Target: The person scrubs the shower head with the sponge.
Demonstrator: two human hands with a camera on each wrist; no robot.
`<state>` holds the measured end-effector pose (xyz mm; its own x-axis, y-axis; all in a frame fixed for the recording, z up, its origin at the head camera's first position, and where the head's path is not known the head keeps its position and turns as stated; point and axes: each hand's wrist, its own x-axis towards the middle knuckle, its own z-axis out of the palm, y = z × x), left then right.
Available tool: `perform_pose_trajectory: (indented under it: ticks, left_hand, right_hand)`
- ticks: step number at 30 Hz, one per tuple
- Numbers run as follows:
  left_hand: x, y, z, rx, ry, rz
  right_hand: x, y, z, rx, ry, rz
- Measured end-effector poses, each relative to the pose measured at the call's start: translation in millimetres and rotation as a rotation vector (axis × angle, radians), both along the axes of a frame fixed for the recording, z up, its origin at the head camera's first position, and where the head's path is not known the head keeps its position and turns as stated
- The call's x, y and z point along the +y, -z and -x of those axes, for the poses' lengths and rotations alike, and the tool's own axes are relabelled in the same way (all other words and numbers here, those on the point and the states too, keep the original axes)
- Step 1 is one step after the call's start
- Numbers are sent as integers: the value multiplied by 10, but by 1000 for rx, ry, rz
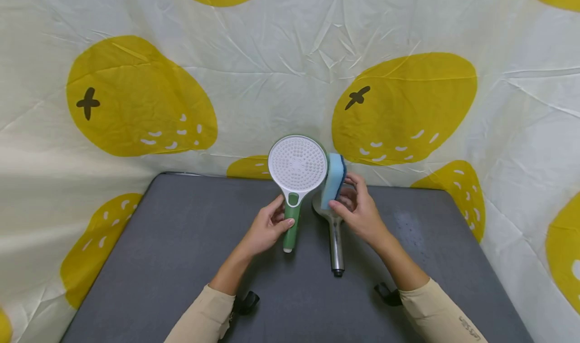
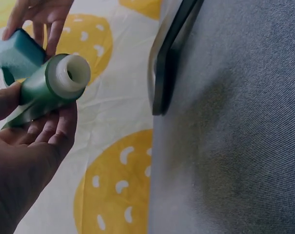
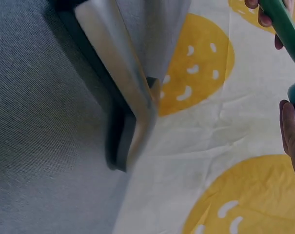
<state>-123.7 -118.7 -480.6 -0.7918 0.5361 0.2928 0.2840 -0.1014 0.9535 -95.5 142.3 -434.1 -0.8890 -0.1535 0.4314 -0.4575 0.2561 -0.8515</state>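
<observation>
My left hand (image 1: 268,227) grips the green handle of a white and green shower head (image 1: 297,164), its round nozzle face turned toward the head camera. In the left wrist view, the handle's white threaded end (image 2: 73,73) points at the camera. My right hand (image 1: 360,209) pinches a light blue sponge (image 1: 334,177) with a dark blue layer, held upright at the right edge of the nozzle face. Below the sponge, a silver shower head (image 1: 336,242) lies on the table, its head partly hidden behind the sponge and right hand.
The grey table (image 1: 181,257) ends just beyond the hands. A pale curtain (image 1: 272,96) with yellow fruit prints hangs behind it and along both sides. Dark wrist mounts (image 1: 247,302) stick out near both sleeves.
</observation>
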Motion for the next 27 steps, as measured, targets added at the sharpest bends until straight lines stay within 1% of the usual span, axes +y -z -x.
perform_pose_trajectory:
  ticks: [4, 9, 11, 13, 16, 18, 20, 23, 25, 27]
  left_hand:
    - [-20, 7, 4, 17, -16, 22]
    - [-38, 51, 15, 6, 32, 18]
    - [-41, 71, 10, 3, 41, 21]
    - [-42, 85, 7, 5, 36, 28]
    - [-50, 93, 16, 42, -6, 56]
    - [-63, 95, 31, 75, -41, 79]
    - [-76, 97, 49, 100, -80, 105]
    - [-82, 84, 63, 101, -125, 121]
    - [-80, 75, 63, 92, -146, 124]
    - [-79, 67, 57, 91, -163, 126]
  right_hand:
    - [45, -84, 34, 20, 17, 3]
    - [121, -264, 86, 94, 36, -47]
    - [134, -347, 88, 116, 27, -63]
    - [148, -426, 83, 123, 14, -78]
    - [161, -491, 67, 136, -7, -91]
    - [159, -476, 52, 141, -11, -86]
    - [144, -413, 35, 140, -18, -63]
    - [111, -275, 4, 105, -35, -41]
    - [92, -188, -17, 80, -49, -43]
    - [80, -133, -41, 71, -58, -54]
